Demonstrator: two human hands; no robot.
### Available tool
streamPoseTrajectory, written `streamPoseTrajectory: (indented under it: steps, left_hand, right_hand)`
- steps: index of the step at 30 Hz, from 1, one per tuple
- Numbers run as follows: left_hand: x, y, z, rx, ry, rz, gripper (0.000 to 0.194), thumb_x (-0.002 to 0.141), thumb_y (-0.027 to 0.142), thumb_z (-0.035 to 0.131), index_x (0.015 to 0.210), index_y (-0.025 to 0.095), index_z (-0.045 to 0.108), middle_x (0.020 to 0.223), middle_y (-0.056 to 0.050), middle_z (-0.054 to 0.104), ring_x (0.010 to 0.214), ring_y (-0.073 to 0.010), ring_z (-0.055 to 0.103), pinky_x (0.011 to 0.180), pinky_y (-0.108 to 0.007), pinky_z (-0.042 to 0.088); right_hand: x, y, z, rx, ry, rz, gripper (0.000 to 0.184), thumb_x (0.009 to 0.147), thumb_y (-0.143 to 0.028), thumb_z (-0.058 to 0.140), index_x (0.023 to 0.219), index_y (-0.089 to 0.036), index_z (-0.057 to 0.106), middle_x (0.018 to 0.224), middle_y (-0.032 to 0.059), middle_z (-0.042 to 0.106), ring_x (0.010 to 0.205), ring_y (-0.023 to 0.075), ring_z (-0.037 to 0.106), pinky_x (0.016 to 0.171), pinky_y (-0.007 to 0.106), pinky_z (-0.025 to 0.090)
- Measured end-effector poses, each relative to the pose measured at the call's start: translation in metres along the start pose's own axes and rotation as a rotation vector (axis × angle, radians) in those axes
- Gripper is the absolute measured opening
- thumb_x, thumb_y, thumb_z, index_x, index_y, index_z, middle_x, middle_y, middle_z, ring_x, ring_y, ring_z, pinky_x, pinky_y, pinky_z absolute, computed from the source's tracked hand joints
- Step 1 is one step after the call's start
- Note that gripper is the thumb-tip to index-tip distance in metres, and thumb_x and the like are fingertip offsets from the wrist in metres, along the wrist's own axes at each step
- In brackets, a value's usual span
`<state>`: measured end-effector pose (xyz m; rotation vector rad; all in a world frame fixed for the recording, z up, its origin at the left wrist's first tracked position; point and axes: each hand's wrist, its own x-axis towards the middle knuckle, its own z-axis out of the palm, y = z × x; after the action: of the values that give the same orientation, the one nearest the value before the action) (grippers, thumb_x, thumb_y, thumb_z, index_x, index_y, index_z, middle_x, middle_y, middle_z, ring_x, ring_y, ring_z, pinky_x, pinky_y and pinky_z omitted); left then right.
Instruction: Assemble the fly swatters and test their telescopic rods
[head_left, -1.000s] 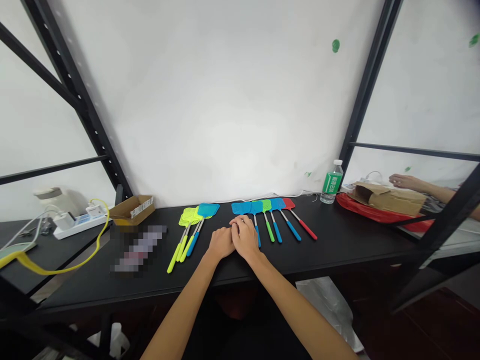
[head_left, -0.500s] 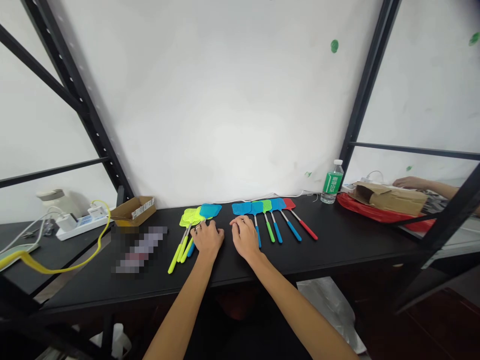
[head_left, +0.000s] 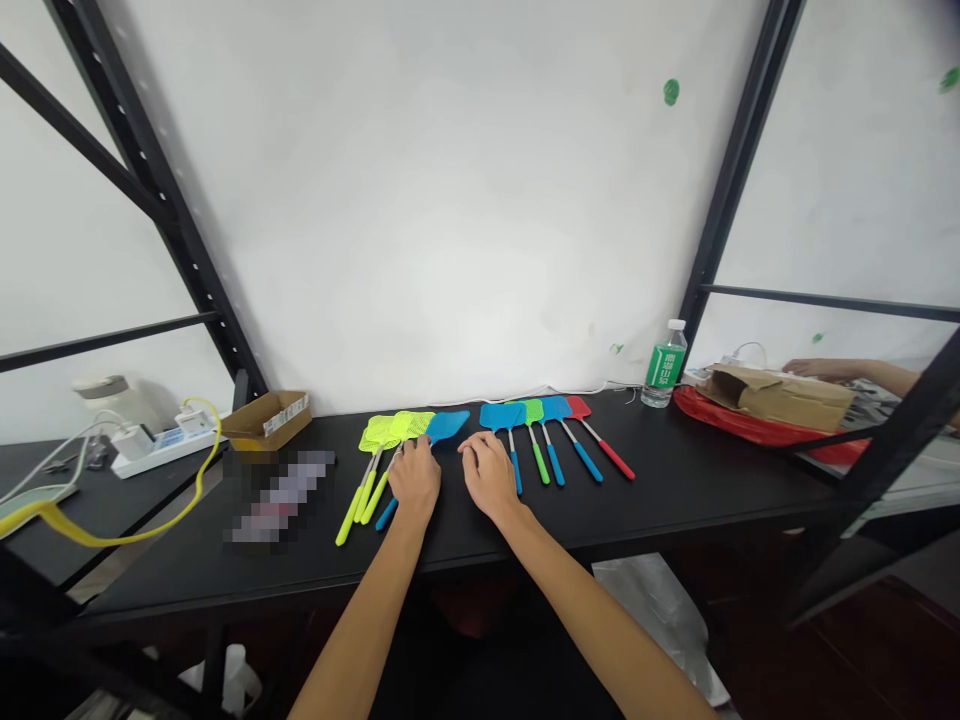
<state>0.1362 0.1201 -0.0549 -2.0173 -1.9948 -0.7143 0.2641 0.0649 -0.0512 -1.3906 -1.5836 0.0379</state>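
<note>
My left hand (head_left: 415, 475) is closed over the shaft of a blue fly swatter, whose head (head_left: 448, 425) sticks out to the upper right and whose handle (head_left: 386, 514) shows at lower left. Beside it lie several yellow fly swatters (head_left: 380, 430), heads overlapping. My right hand (head_left: 486, 472) rests with curled fingers just left of a row of fly swatters; what is under its fingers is hidden. That row has blue heads (head_left: 501, 414), a green-handled swatter (head_left: 541, 465) and, at its right end, a red one (head_left: 616, 460).
All this is on a black shelf (head_left: 675, 480) against a white wall. A water bottle (head_left: 665, 368) stands at right, near a torn cardboard box (head_left: 780, 395) on red plastic. At left are an open carton (head_left: 274, 425) and a power strip (head_left: 161, 452). Another person's hand (head_left: 817, 369) is at far right.
The blue swatter under my left hand has swung its head to the right, away from the yellow ones. The leftmost blue head in the right row has shifted slightly right.
</note>
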Motion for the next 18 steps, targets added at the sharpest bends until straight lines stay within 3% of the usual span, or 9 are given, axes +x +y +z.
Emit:
streamPoseTrajectory:
  steps: [6, 12, 15, 18]
  left_hand:
    - [-0.004, 0.005, -0.010, -0.036, 0.124, 0.049, 0.038, 0.098, 0.023, 0.031, 0.127, 0.021, 0.056, 0.109, -0.013, 0.061, 0.094, -0.0250, 0.062, 0.072, -0.032, 0.045]
    - [-0.009, 0.016, -0.020, -0.206, 0.210, 0.404, 0.042, 0.102, 0.029, 0.028, 0.135, 0.023, 0.053, 0.120, -0.011, 0.059, 0.099, -0.0208, 0.061, 0.079, -0.029, 0.045]
    - [-0.011, 0.018, -0.020, -0.293, 0.206, 0.534, 0.042, 0.102, 0.032, 0.030, 0.135, 0.024, 0.053, 0.117, -0.011, 0.060, 0.100, -0.0191, 0.061, 0.084, -0.027, 0.046]
    - [-0.013, 0.018, -0.021, -0.361, 0.208, 0.576, 0.041, 0.102, 0.033, 0.030, 0.134, 0.024, 0.054, 0.116, -0.010, 0.061, 0.103, -0.0179, 0.060, 0.088, -0.026, 0.045]
  right_hand:
    - [0.000, 0.001, 0.002, 0.016, 0.007, 0.000, 0.030, 0.096, -0.023, 0.038, 0.095, -0.023, 0.067, 0.106, 0.0054, 0.064, 0.099, 0.0191, 0.059, 0.080, 0.029, 0.046]
    - [0.005, 0.003, 0.005, 0.277, 0.090, 0.044, 0.031, 0.094, -0.032, 0.047, 0.117, -0.020, 0.063, 0.106, 0.0072, 0.069, 0.092, 0.0201, 0.064, 0.083, 0.031, 0.048]
    - [0.008, 0.004, 0.004, 0.540, 0.145, 0.136, 0.035, 0.095, -0.045, 0.045, 0.104, -0.020, 0.067, 0.086, 0.0047, 0.069, 0.074, 0.0185, 0.062, 0.067, 0.028, 0.047]
    - [0.011, 0.006, 0.003, 0.742, 0.206, 0.251, 0.043, 0.093, -0.054, 0.045, 0.085, -0.018, 0.068, 0.065, 0.0012, 0.060, 0.055, 0.0147, 0.052, 0.052, 0.025, 0.040]
